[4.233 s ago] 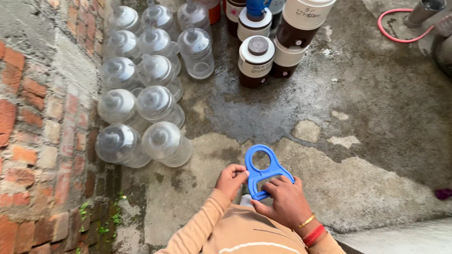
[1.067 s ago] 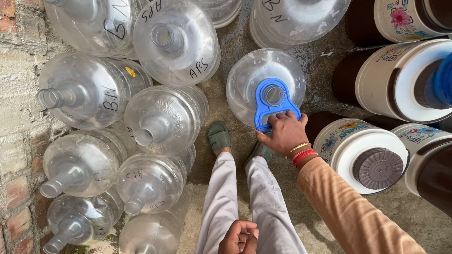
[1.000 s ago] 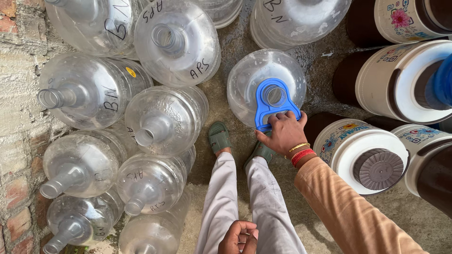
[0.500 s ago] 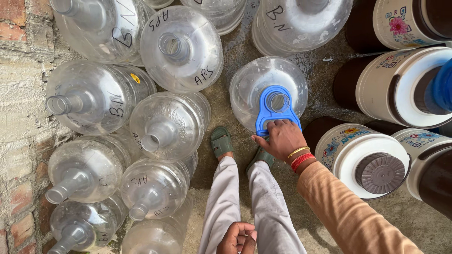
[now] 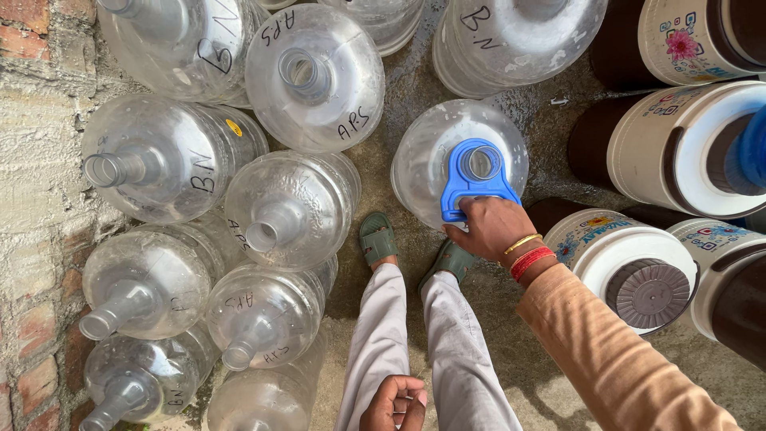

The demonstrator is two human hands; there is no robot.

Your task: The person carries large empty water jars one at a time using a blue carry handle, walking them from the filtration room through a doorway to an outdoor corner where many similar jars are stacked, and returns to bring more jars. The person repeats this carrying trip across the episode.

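Observation:
My right hand (image 5: pixel 493 229) grips the blue plastic bottle-lifting handle (image 5: pixel 474 176), whose ring sits around the neck of a clear upright water jug (image 5: pixel 435 156) in front of my feet. Bangles and a red thread circle that wrist. My left hand (image 5: pixel 395 403) hangs low by my thigh, fingers curled, holding nothing. My legs in light trousers and green sandals (image 5: pixel 378 238) stand just below the jug.
Several empty clear jugs (image 5: pixel 291 211) with handwritten marks crowd the left, up against a brick wall (image 5: pixel 32 199). Brown and cream insulated water coolers (image 5: pixel 638 263) stand at the right. The concrete floor (image 5: pixel 519 335) is damp.
Since four seconds ago I have walked up to the jugs and set the blue handle on one jug's neck. In the last second the view has shifted slightly; my right hand keeps its grip.

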